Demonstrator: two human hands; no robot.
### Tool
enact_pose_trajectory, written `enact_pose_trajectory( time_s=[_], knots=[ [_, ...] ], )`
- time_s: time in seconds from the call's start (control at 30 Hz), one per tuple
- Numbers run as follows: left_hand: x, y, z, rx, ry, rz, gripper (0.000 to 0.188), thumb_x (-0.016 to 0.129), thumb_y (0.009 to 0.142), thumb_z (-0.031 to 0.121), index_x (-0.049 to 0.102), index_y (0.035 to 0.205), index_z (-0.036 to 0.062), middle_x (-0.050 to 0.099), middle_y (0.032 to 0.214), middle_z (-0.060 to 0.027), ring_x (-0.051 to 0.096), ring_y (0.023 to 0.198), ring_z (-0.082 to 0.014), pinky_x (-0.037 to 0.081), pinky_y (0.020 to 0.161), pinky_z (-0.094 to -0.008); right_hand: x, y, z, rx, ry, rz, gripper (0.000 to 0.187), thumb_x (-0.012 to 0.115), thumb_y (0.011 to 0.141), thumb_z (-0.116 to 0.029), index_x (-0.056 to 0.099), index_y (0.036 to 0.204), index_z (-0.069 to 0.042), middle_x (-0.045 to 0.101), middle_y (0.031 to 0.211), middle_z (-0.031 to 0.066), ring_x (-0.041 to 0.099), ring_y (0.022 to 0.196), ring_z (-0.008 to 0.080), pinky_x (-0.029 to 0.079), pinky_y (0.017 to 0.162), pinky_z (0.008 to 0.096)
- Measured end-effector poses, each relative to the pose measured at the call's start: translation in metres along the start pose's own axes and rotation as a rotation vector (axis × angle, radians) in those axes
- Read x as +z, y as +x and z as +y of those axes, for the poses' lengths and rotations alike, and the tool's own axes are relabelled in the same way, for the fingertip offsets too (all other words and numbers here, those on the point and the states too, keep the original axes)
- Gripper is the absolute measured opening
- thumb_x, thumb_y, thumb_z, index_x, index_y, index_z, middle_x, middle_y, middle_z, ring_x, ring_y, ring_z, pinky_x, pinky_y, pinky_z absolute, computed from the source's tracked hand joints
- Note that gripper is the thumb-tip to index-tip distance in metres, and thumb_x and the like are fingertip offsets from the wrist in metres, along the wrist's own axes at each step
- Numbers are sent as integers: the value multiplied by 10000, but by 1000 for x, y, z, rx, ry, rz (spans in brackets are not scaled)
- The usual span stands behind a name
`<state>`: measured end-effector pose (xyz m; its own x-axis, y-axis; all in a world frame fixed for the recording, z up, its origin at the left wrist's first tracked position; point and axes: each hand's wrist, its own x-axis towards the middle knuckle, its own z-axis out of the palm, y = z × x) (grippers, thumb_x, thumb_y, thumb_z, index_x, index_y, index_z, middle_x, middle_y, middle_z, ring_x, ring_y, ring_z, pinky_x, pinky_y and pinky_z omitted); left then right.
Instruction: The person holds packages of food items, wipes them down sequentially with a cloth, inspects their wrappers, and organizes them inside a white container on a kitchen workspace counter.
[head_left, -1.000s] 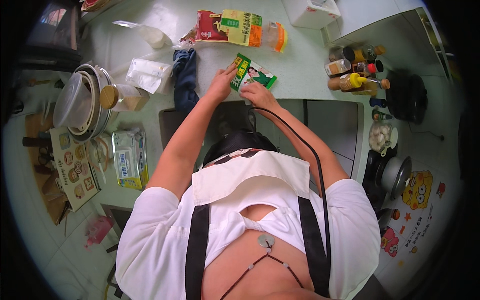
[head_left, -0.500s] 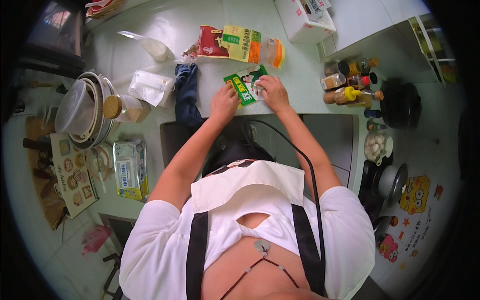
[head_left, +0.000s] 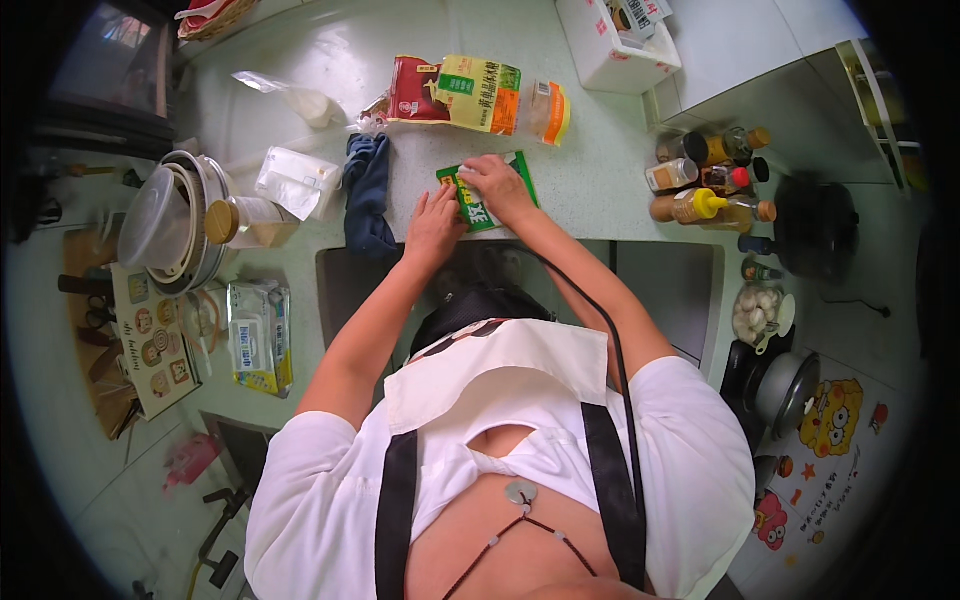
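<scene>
A flat green packet (head_left: 480, 212) with white and yellow print lies on the counter in front of me. My left hand (head_left: 436, 226) rests at its left edge, fingers stretched out and touching it. Bent over the packet's upper left part, my right hand (head_left: 496, 188) has its fingers closed on a small white wad (head_left: 466, 173), which looks like tissue or a wipe. The right hand hides much of the packet's middle. Just beyond lies a large red, yellow and orange food bag (head_left: 480, 95). A dark blue cloth (head_left: 368, 195) is left of my left hand.
At left are a white tissue pack (head_left: 298, 182), a cork-lidded jar (head_left: 250, 222), stacked bowls (head_left: 165, 225) and a wipes pack (head_left: 259, 340). Sauce bottles (head_left: 710, 180) stand at right, beside a black pan (head_left: 815, 230). A clear bag (head_left: 300, 100) lies far left; a black cable (head_left: 610, 330) crosses my right arm.
My right hand has moved left across the packet with the white wad, from its right side to its upper left. My left hand has shifted slightly left and nearer, its fingers straighter.
</scene>
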<state>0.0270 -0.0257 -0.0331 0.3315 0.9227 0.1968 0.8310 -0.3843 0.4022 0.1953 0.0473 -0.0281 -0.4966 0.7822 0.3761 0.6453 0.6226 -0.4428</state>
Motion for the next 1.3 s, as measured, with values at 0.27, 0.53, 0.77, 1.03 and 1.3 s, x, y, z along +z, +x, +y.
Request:
enact_pose_trajectory(
  time_s=[0.27,0.53,0.77,1.03,1.3],
  knots=[
    [-6,1,0,-26,-41,-32,368,714,702,176,491,974,65,478,1309,-134,415,1252,-253,285,1052,-443,-31,-38,61,198,-97,52,316,571,692,0,687,950,-141,615,1085,44,548,1034,244,468,872,333],
    [2,-3,2,-12,13,-7,543,698,720,191,481,1199,58,470,1324,-106,390,1275,-233,283,1054,-428,-32,-7,36,33,-19,67,363,563,690,-1,661,1009,-143,605,1091,62,543,1032,269,462,878,338],
    [4,-7,0,17,100,7,558,686,728,230,496,1223,55,475,1324,-107,396,1270,-228,285,1052,-415,-48,-39,56,164,0,21,316,563,691,15,682,945,-130,622,1067,58,556,1014,259,465,871,340],
    [4,-7,-2,5,65,-3,560,687,730,244,503,1228,66,472,1332,-91,389,1279,-214,253,1067,-446,-33,-37,14,24,46,54,346,540,697,47,647,995,-91,616,1070,91,552,1005,295,453,877,368],
    [-4,-7,-3,-32,51,-74,557,674,748,268,504,1251,101,445,1364,-49,365,1298,-177,172,1085,-491,-38,-67,-3,-141,55,-116,237,569,705,-36,637,922,-101,612,1023,49,564,996,234,464,856,337]
  ],
)
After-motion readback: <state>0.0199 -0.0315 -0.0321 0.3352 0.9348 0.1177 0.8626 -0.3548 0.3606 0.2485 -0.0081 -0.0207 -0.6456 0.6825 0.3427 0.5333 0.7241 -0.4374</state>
